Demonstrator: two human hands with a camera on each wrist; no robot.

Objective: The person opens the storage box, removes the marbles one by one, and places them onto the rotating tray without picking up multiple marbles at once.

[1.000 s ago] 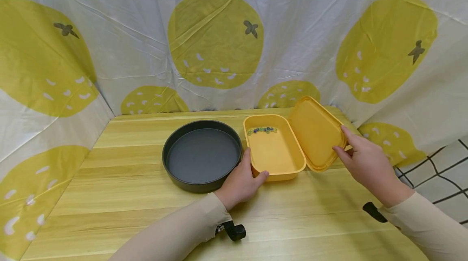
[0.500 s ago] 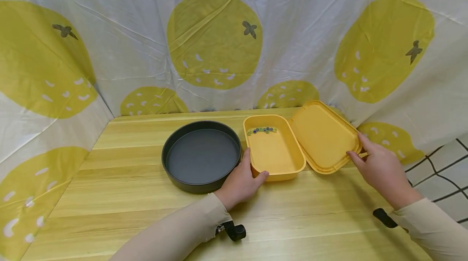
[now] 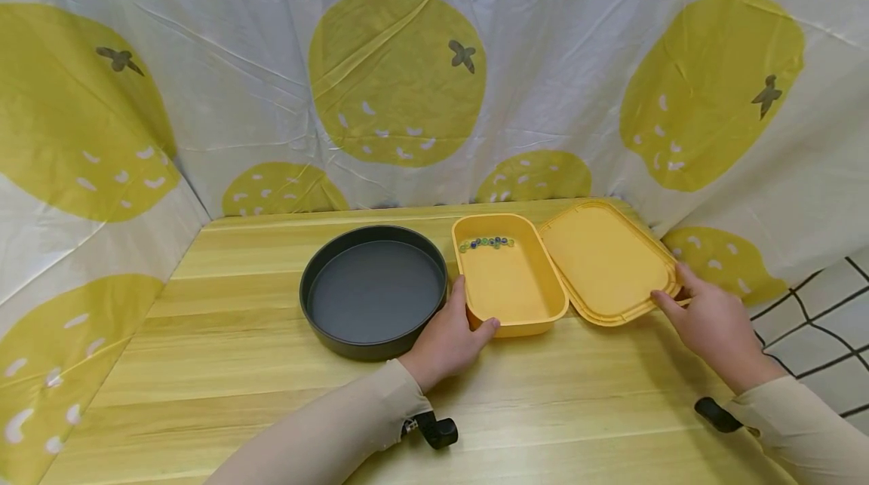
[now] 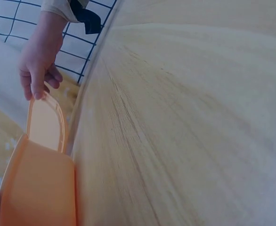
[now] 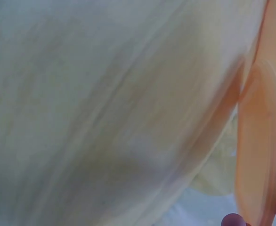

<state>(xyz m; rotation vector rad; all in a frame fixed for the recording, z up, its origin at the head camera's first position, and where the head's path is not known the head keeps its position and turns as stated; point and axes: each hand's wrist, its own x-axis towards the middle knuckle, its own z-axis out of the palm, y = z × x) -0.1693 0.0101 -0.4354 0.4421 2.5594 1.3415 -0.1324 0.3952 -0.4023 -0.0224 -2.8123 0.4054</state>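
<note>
A yellow plastic box (image 3: 512,285) stands on the table, with a row of small green and blue glass marbles (image 3: 487,242) along its far end. My left hand (image 3: 448,338) grips the box's near left corner, thumb on the front rim and fingers along the left wall. To the right, my right hand (image 3: 720,319) pinches the edge of the matching yellow lid (image 3: 607,262), whose near right side is tilted up while its left edge lies against the box. In the right wrist view the lid (image 5: 259,141) appears edge-on, with only fingertips visible.
A round dark grey baking pan (image 3: 376,289) stands just left of the box, very near my left hand. The wooden table (image 3: 224,342) meets a fruit-patterned curtain (image 3: 400,70) at the back. A black-and-white grid cloth (image 3: 828,319) hangs at the right.
My right hand has moved right and slightly down, swinging the lid outward to lie flatter beside the box. The left hand, box, marbles and pan have stayed in place.
</note>
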